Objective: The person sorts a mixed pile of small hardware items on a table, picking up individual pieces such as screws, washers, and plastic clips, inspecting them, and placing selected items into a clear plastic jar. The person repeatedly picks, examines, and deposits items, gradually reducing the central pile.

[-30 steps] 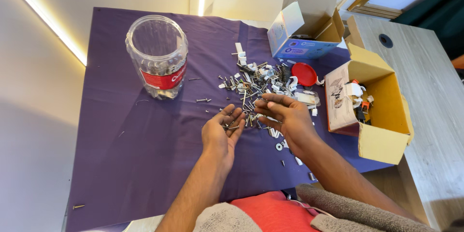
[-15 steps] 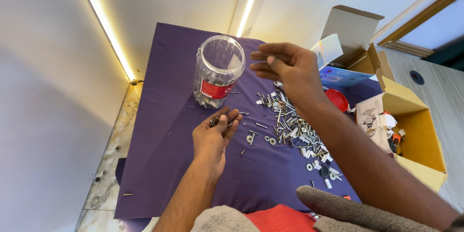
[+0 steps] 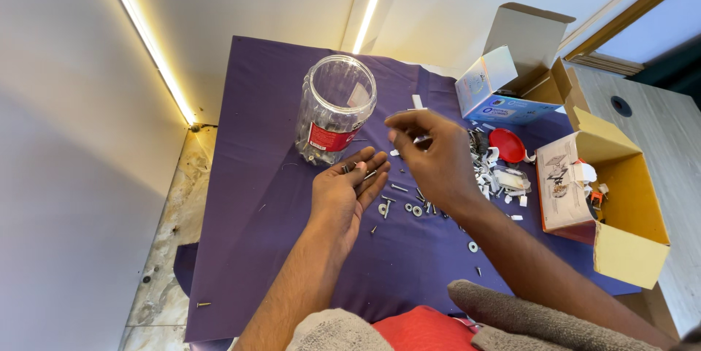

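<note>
Steel screws (image 3: 358, 170), small, grey and dull, lie in a loose bunch across the fingers of the left hand (image 3: 343, 197), which rests palm up and flat, fingers together, low over the purple cloth (image 3: 241, 249) near the middle of the worktop. At about three o'clock from it hovers the right hand (image 3: 431, 161), back to the camera, its fingertips drawn together at the upper left; whether anything sits in that pinch cannot be told.

Below and between both hands a few washers and short screws (image 3: 412, 210) are scattered on the cloth, round, pale and flat. Behind the right hand, toward two o'clock, spreads the rest of the hardware pile (image 3: 496, 176): more metal bits mixed with white plastic clips and a small clear packet.

At twelve o'clock from the left hand stands a clear plastic jar (image 3: 334, 111), ribbed, lidless, with a red label band and a thin layer of metal parts at the bottom. A red round lid (image 3: 507, 146) lies flat at two o'clock beyond the pile.

Farther out toward one o'clock sits an open blue-and-white carton (image 3: 504, 95) with its flap raised. At three o'clock an open yellow cardboard box (image 3: 613, 205) holds white and orange odds and ends. One lone screw (image 3: 203, 304) lies at the cloth's edge at seven o'clock.
</note>
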